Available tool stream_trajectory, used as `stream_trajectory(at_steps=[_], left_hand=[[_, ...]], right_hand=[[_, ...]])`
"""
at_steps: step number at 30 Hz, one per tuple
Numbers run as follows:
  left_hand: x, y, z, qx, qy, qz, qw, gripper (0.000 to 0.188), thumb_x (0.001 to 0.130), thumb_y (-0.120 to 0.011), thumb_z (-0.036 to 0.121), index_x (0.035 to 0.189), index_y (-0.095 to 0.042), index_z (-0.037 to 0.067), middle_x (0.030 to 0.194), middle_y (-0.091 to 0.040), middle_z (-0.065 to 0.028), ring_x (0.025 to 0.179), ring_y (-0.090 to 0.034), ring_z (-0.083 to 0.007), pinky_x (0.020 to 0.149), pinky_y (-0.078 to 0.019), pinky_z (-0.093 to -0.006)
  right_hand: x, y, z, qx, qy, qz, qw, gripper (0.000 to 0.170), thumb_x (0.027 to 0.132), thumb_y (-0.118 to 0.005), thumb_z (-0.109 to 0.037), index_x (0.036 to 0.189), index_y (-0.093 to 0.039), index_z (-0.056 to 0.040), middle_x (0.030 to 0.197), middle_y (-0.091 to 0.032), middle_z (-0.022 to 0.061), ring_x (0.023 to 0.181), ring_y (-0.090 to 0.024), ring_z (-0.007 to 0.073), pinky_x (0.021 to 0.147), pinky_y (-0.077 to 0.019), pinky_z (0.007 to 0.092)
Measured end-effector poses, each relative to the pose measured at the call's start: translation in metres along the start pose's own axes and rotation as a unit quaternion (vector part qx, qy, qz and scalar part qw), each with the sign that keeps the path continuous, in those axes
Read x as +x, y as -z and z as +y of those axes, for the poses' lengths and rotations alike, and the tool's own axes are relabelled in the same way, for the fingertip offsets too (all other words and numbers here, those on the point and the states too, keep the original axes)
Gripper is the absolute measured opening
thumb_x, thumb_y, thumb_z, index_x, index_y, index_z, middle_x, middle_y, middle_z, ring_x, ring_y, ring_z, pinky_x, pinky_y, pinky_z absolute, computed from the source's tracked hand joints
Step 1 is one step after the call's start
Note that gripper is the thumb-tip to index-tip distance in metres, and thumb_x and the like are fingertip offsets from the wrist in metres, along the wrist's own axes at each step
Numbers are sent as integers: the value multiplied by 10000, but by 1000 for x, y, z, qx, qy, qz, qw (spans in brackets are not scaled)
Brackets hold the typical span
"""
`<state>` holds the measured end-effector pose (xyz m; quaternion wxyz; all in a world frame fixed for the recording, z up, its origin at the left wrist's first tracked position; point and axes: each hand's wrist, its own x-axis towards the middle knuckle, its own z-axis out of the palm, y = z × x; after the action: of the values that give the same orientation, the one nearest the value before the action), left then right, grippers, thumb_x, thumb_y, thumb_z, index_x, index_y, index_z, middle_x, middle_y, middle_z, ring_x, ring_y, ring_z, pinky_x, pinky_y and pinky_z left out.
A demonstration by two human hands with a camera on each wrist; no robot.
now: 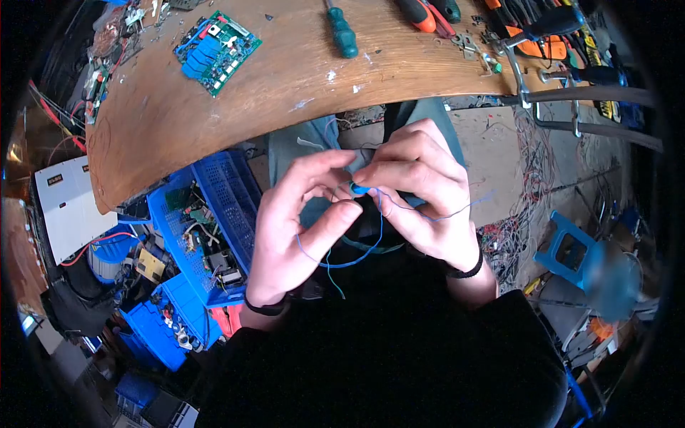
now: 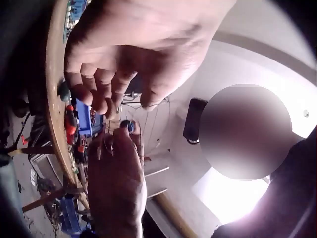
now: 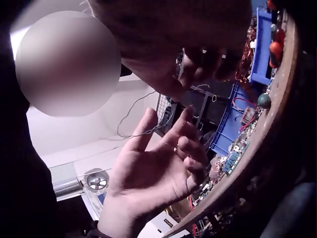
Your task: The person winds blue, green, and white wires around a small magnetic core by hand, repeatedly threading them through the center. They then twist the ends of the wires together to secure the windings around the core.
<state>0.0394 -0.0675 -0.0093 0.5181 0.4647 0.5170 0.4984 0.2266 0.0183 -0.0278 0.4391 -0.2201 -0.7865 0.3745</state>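
My right hand [image 1: 427, 187] pinches a small round blue piece [image 1: 359, 189] between thumb and fingertips. In the left wrist view the same piece shows as a dark blue bundle. Thin blue wire [image 1: 341, 265] runs from it in a loose loop below the hands, and another strand crosses the right palm. Facing it, my left hand [image 1: 282, 232] has its fingers loosely bent and its thumb tip close to the piece. In the right wrist view the left hand [image 3: 158, 171] is spread, with thin wire passing by its thumb.
Ahead is a wooden table [image 1: 285, 78] bearing a green circuit board [image 1: 217, 53], a screwdriver [image 1: 342, 32] and pliers [image 1: 421, 14]. Clamps [image 1: 521, 71] grip its right end. Blue crates [image 1: 182, 235] of parts stand at left; a blue stool [image 1: 564, 246] is at right.
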Motion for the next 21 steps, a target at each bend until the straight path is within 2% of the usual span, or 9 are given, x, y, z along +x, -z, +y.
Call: stream_trajectory(at_steps=[3,5,9,13,14,15,17,19,21], left_hand=[[-3,-9,-8,7,-38,51,998,311,923,-708,72,1202,-616,-30,1091,-691,-104,925,-649,-141,835,-517,-294],[-4,-9,-9,74,-88,84,990,263,917,-710,49,1158,-640,-30,1067,-701,-112,908,-663,-149,809,-526,-290],[-5,-14,-16,53,-107,149,982,236,906,-717,24,1128,-654,-24,1039,-703,-119,904,-670,-160,783,-525,-274],[-4,-14,-17,38,-166,126,977,231,905,-712,1,1126,-649,-28,1062,-674,-109,891,-651,-142,769,-511,-258],[-6,-14,-16,38,-165,125,978,231,905,-712,1,1126,-649,-28,1062,-674,-109,891,-651,-142,769,-511,-258],[-8,-14,-14,41,-136,122,982,225,918,-696,2,1135,-644,-24,1071,-667,-106,889,-642,-136,777,-510,-256],[-8,-14,-12,43,-107,117,986,220,931,-681,2,1145,-638,-21,1081,-661,-102,886,-634,-131,784,-509,-255],[-7,-14,-10,-131,-48,83,987,198,963,-640,13,1160,-627,-11,1087,-661,-99,887,-620,-123,791,-508,-253],[-5,-5,-16,-224,-22,37,974,189,1000,-588,45,1179,-608,-13,1094,-662,-112,883,-623,-131,795,-510,-254]], right_hand=[[1,-5,-1,4,3,-1,1000,206,791,-715,-42,996,-710,-58,965,-679,84,921,-608,271,836,-487,377],[-5,-7,2,53,-67,50,995,229,777,-692,-17,1005,-687,-38,982,-698,101,962,-631,287,871,-494,391],[-3,-9,-2,153,-92,30,983,287,747,-699,-3,1031,-660,-28,977,-699,113,903,-654,308,866,-508,404],[-8,-14,-5,159,-149,10,976,232,818,-770,-79,1004,-643,-21,961,-699,102,909,-685,243,839,-526,351],[-8,-12,-7,143,-158,-3,977,219,850,-772,-87,1007,-637,-17,958,-700,92,911,-688,180,826,-528,306],[-8,-12,-9,144,-159,-2,977,219,850,-772,-87,1007,-637,-17,958,-700,92,911,-688,180,826,-528,306],[-10,-14,-15,219,-244,16,945,165,881,-722,-40,1010,-622,-14,933,-683,68,896,-676,141,812,-524,283],[-12,-13,-14,269,-256,32,928,148,893,-689,-14,1017,-608,-14,919,-671,55,874,-666,128,795,-520,273],[-14,-12,-9,352,-249,62,900,155,910,-607,42,1048,-569,-17,917,-640,40,792,-635,109,738,-504,253]])
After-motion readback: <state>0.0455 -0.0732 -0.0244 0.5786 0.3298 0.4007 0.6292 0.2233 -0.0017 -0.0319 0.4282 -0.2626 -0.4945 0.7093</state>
